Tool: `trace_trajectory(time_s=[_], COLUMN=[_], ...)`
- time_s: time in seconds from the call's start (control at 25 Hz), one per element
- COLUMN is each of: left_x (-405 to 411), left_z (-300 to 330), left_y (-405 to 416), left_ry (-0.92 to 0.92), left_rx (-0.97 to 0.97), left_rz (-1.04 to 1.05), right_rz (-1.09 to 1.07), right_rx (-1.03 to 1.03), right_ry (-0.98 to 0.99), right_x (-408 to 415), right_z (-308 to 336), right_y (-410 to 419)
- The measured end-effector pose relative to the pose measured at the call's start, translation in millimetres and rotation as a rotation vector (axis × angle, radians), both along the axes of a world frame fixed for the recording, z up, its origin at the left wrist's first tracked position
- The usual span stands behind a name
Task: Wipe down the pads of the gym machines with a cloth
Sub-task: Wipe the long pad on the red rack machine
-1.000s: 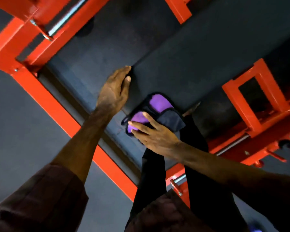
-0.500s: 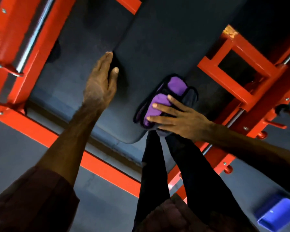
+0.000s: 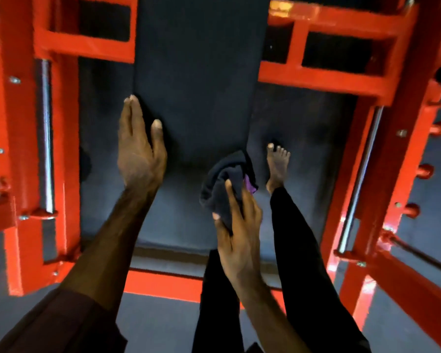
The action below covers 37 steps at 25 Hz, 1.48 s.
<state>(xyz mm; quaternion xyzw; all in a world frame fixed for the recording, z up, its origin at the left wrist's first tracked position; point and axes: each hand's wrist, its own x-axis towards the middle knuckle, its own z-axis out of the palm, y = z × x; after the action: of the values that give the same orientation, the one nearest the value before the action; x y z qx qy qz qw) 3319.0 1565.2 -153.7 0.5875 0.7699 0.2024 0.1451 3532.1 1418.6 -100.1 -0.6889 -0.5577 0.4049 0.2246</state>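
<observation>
Left hand (image 3: pixel 140 151), fingers straight, flat on pad (image 3: pixel 196 80) edge, likely steadying it. Right hand (image 3: pixel 237 235) fingers clutch bunched cloth (image 3: pixel 222 184) at pad's near corner, poised to wipe.

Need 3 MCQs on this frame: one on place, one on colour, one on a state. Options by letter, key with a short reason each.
1. Where does the left hand lie?
A. on the left edge of the dark pad
B. on the red frame
C. on the floor

2. What colour is the machine frame?
A. blue
B. red
C. yellow

3. What is the right hand doing?
A. hanging empty
B. pressing flat on the frame
C. gripping the bunched dark cloth

Key:
1 A, straight fingers lie along the pad's left edge.
2 B, beams on both sides are red.
3 C, thumb and fingers curl round the cloth at the pad's lower right corner.
</observation>
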Motion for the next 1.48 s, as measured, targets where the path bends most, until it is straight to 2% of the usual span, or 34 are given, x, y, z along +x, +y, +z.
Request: trace_trajectory(time_s=[0.16,0.32,0.44,0.68,0.92,1.12,1.32,1.4,1.48], left_x=[-10.4,-9.3,-8.6,-14.9,-27.0,-22.8,-14.7,-11.1,-7.1], left_z=[2.4,4.0,4.4,12.9,16.8,17.6,11.0,12.0,13.3], left_y=[-2.3,3.0,2.8,7.2,26.9,57.9,101.3,113.3,125.0], left_ry=[-0.031,-0.022,-0.018,-0.102,-0.161,-0.212,-0.217,-0.222,-0.219], left_rx=[-0.014,-0.032,-0.045,-0.108,-0.196,-0.202,-0.203,-0.196,-0.179], left_rz=[-0.055,-0.096,-0.074,-0.125,-0.154,-0.135,-0.099,-0.079,-0.071], right_rz=[-0.107,-0.254,-0.266,-0.216,-0.207,-0.179,-0.248,-0.255,-0.212], right_rx=[-0.168,-0.091,-0.021,-0.015,0.015,-0.014,0.001,0.027,0.018], right_ry=[0.034,0.04,0.099,0.027,-0.13,0.056,0.049,0.069,0.11], right_x=[-26.9,-31.2,-17.0,-33.4,-17.4,-19.0,-5.3,0.1,1.7], right_z=[2.3,-23.0,-41.0,-14.9,-48.3,-25.6,-50.1,-51.2,-43.0], right_y=[-75.1,-18.1,35.9,-12.9,89.1,51.1,199.3,210.5,181.5])
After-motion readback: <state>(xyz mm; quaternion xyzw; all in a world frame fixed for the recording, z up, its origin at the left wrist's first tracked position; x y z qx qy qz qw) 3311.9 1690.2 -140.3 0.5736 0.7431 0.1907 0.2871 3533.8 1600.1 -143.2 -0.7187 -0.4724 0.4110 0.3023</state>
